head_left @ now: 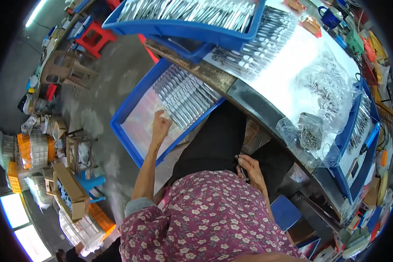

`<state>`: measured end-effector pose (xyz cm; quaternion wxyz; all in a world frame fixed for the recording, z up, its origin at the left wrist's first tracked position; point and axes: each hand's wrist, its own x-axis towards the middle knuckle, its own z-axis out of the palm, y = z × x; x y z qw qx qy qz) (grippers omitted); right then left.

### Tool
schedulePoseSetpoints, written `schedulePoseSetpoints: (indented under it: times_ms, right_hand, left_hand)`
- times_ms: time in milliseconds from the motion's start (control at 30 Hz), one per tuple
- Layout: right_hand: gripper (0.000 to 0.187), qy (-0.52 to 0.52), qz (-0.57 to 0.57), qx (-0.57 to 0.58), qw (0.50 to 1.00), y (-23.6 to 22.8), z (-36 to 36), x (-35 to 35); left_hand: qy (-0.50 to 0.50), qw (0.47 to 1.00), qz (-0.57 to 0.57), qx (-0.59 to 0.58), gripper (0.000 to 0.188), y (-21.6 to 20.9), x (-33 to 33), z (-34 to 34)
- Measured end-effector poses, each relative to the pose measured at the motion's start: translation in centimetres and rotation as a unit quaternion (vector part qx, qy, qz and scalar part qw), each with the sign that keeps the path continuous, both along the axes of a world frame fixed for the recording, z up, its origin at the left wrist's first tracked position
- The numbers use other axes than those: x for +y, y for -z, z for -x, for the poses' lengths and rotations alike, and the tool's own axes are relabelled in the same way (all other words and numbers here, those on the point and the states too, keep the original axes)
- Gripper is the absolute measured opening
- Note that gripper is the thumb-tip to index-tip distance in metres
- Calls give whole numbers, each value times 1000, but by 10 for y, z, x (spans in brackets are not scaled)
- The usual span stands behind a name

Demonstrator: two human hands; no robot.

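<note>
Here we are at the blue tray point(135, 95), slim metal pieces point(185, 94) lying side by side in it, presumably so none tangle. Our left hand point(161, 125) curls narrow just beside them; whether it pinches anything, we can't tell. By our lap point(209, 146), the right hand point(251, 168) grips a small dark object point(245, 175), perhaps low for steadiness. The tray sits beside the worktop point(275, 74), likely for reach.

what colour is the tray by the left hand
Blue; the tray shows best in the head view.
</note>
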<state>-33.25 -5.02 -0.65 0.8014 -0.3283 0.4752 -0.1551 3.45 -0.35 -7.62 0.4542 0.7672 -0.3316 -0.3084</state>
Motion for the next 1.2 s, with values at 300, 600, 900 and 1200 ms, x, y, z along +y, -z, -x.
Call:
schedulePoseSetpoints:
  times_ms: [300,600,900,1200]
  right_hand:
    - [24,-23,-10,2,1000,-4,0,1]
    - [25,-16,-22,-5,1000,-8,0,2]
    - [23,-11,0,-13,1000,-4,-2,0]
    - [28,-20,4,-47,999,-4,7,5]
  left_hand:
    - [5,984,151,-95,14,-142,-59,10]
    - [156,892,263,-334,17,-290,-202,25]
    - [190,834,80,-511,33,-270,-307,0]
    - [136,831,110,-528,27,-253,-306,3]
